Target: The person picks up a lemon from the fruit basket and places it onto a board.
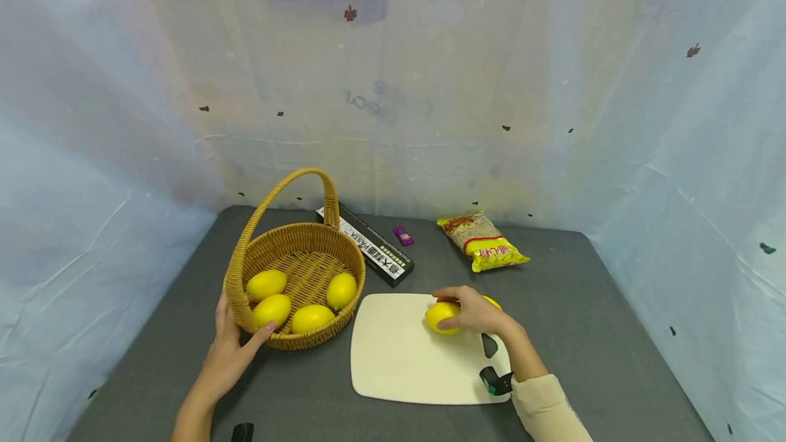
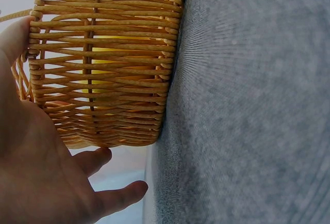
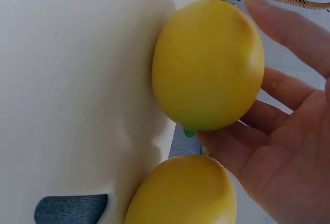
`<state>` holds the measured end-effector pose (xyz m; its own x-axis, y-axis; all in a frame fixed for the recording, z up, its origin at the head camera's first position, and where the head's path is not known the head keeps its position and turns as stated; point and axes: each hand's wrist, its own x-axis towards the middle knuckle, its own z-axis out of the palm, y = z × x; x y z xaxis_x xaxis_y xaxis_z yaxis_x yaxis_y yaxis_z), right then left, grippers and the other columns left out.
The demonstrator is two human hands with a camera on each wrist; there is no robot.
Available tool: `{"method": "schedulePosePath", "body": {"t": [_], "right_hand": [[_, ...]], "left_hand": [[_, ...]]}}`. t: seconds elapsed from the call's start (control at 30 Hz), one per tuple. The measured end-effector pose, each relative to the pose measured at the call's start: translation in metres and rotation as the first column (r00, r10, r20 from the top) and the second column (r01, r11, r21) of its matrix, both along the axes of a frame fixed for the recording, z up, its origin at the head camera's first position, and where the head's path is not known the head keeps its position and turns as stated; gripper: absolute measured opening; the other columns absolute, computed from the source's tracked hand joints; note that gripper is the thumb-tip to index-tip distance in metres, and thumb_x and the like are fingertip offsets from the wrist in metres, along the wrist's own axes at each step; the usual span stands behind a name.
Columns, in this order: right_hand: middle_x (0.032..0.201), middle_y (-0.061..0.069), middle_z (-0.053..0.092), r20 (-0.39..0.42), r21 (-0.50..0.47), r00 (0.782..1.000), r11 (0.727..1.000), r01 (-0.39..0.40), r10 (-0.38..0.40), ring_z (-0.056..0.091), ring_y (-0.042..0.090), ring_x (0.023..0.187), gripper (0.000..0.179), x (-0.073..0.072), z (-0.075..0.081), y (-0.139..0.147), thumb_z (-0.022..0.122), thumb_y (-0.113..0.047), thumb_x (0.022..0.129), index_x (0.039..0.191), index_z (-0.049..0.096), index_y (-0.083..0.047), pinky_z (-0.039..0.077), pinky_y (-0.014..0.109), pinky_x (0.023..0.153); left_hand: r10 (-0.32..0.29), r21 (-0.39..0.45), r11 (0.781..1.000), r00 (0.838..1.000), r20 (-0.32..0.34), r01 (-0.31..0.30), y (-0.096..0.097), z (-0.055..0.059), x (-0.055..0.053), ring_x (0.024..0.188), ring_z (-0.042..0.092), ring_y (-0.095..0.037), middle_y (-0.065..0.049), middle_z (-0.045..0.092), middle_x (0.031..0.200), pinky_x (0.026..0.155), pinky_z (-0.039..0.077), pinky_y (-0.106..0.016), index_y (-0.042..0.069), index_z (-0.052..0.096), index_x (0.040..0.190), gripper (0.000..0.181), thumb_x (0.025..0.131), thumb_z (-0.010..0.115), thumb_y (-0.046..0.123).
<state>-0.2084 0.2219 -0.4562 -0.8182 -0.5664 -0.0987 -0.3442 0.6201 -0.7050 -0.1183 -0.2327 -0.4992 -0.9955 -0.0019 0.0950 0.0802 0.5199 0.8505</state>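
The step in hand seems to be grasping: the right hand (image 1: 471, 310), half closed, holds a lemon (image 1: 439, 319) over the white board (image 1: 417, 374), beside a second lemon (image 3: 183, 195). Lifting would call for steady fingers. The left hand (image 1: 226, 358) (some fingers spread) grips the basket (image 1: 301, 342) by its rim. Pale sheets (image 1: 430, 74) surround the grey table (image 1: 307, 401).

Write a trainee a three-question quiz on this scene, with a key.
1. Count: in the head view, how many lemons show inside the basket?

2. Fill in: the purple packet lies between the black box and the ____.

3. Choose: the left hand holds the
A) board
B) basket
C) black box

Key: 1. Four. 2. Bag. 3. B, with the thumb over its rim.
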Motion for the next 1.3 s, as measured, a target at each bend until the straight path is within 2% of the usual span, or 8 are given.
{"method": "schedulePosePath", "body": {"t": [0.3,0.47,0.6,0.77,0.83,1.0,1.2,1.3], "right_hand": [[0.125,0.024,0.063,0.041,-0.046,0.999,0.999,0.005,-0.003,0.060,0.034,0.111,0.055,-0.001,0.002,0.001,0.079,-0.015,0.087,0.131,0.058,0.011,0.044,0.054,0.101],[0.125,0.026,0.063,0.022,-0.062,1.000,0.998,-0.018,0.019,0.060,0.038,0.114,0.052,-0.004,0.003,0.003,0.076,-0.016,0.089,0.130,0.059,0.011,0.042,0.057,0.102],[0.125,0.023,0.063,0.026,-0.083,0.999,0.996,-0.023,0.025,0.059,0.039,0.117,0.051,-0.006,0.007,0.002,0.074,-0.018,0.091,0.131,0.059,0.010,0.042,0.055,0.104],[0.128,0.023,0.062,0.043,-0.120,0.999,0.993,-0.016,0.022,0.058,0.039,0.120,0.053,-0.010,0.012,-0.002,0.074,-0.019,0.092,0.134,0.057,0.009,0.042,0.054,0.104],[0.129,0.025,0.061,0.038,-0.124,0.999,0.992,-0.025,0.030,0.058,0.038,0.121,0.053,-0.011,0.014,-0.005,0.073,-0.019,0.093,0.135,0.056,0.009,0.042,0.053,0.104],[0.132,0.026,0.059,0.029,-0.128,0.998,0.990,-0.052,0.056,0.057,0.038,0.123,0.053,-0.014,0.023,-0.014,0.072,-0.021,0.094,0.136,0.056,0.006,0.043,0.051,0.104],[0.132,0.020,0.061,0.020,-0.142,0.996,0.986,-0.085,0.088,0.057,0.037,0.123,0.052,-0.017,0.034,-0.028,0.073,-0.021,0.093,0.136,0.057,0.004,0.044,0.050,0.104],[0.132,0.021,0.060,0.014,-0.143,0.994,0.984,-0.108,0.111,0.057,0.038,0.123,0.052,-0.019,0.038,-0.034,0.073,-0.020,0.093,0.136,0.057,0.005,0.044,0.050,0.104]], "left_hand": [[0.001,0.010,1.000,1.000,-0.006,-0.001,-0.001,0.000,0.001,0.143,0.017,-0.053,0.009,-0.030,0.159,0.095,0.026,-0.075,0.019,0.010,0.161,0.081,0.100,0.062,0.034],[0.003,0.013,1.000,1.000,-0.010,-0.003,-0.001,0.000,0.001,0.143,0.018,-0.052,0.010,-0.030,0.159,0.094,0.026,-0.075,0.020,0.009,0.161,0.082,0.100,0.062,0.034],[0.009,0.011,1.000,1.000,-0.012,-0.009,-0.002,0.000,0.002,0.142,0.019,-0.052,0.009,-0.029,0.159,0.094,0.027,-0.075,0.022,0.006,0.161,0.084,0.100,0.062,0.034],[0.009,0.013,1.000,1.000,-0.017,-0.009,-0.002,-0.001,0.002,0.143,0.018,-0.051,0.008,-0.028,0.159,0.095,0.027,-0.075,0.019,0.010,0.161,0.081,0.100,0.062,0.034],[0.011,0.009,1.000,1.000,-0.014,-0.011,-0.003,-0.001,0.001,0.143,0.017,-0.052,0.008,-0.029,0.159,0.094,0.027,-0.075,0.019,0.011,0.161,0.081,0.100,0.062,0.034],[0.012,0.011,1.000,1.000,0.002,-0.012,-0.003,-0.001,0.001,0.143,0.015,-0.054,0.008,-0.030,0.159,0.094,0.025,-0.077,0.025,0.002,0.162,0.086,0.101,0.061,0.035],[0.008,0.011,1.000,1.000,-0.009,-0.008,-0.002,-0.002,0.000,0.143,0.016,-0.054,0.008,-0.028,0.160,0.094,0.026,-0.076,0.022,0.008,0.162,0.082,0.101,0.061,0.035],[0.006,0.017,1.000,1.000,-0.013,-0.006,-0.001,-0.002,0.000,0.143,0.015,-0.054,0.007,-0.028,0.160,0.095,0.026,-0.076,0.027,0.001,0.162,0.086,0.101,0.061,0.034]]}}
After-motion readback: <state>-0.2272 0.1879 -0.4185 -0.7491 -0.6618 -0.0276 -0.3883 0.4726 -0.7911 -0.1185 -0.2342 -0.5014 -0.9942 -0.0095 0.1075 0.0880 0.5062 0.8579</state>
